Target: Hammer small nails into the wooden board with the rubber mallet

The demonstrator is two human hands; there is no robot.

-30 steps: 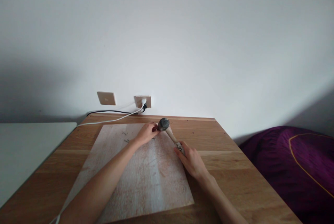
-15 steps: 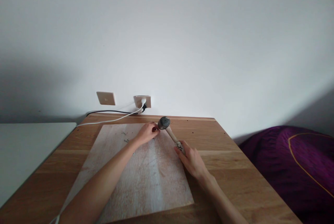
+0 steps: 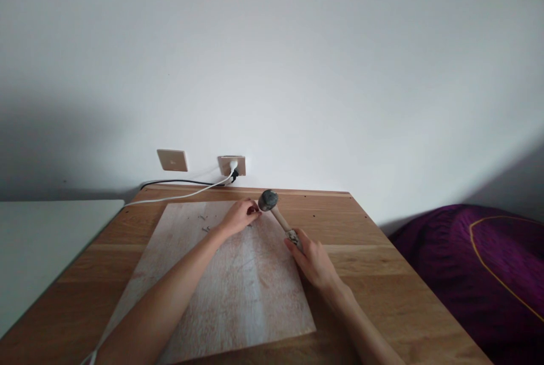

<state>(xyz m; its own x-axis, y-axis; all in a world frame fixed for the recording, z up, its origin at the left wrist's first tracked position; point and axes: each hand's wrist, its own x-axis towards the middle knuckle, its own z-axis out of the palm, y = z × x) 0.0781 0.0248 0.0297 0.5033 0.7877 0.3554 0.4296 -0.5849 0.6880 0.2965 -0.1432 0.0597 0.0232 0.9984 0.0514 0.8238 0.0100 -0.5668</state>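
My right hand (image 3: 312, 260) is closed round the wooden handle of a hammer (image 3: 278, 216), whose dark head hovers near the far edge of a pale board (image 3: 238, 291). My left hand (image 3: 238, 216) rests on the board just left of the hammer head. Its fingertips are pinched together on something too small to make out. A few small nails (image 3: 204, 223) lie on the board to the left of that hand.
The board lies on a wooden table (image 3: 378, 274) against a white wall. A white cable (image 3: 178, 196) and a black cable run to a wall socket (image 3: 232, 165). A white surface (image 3: 38, 240) is at left, a purple cushion (image 3: 480, 268) at right.
The hammer head has shifted slightly right and up. Both hands stay almost where they were.
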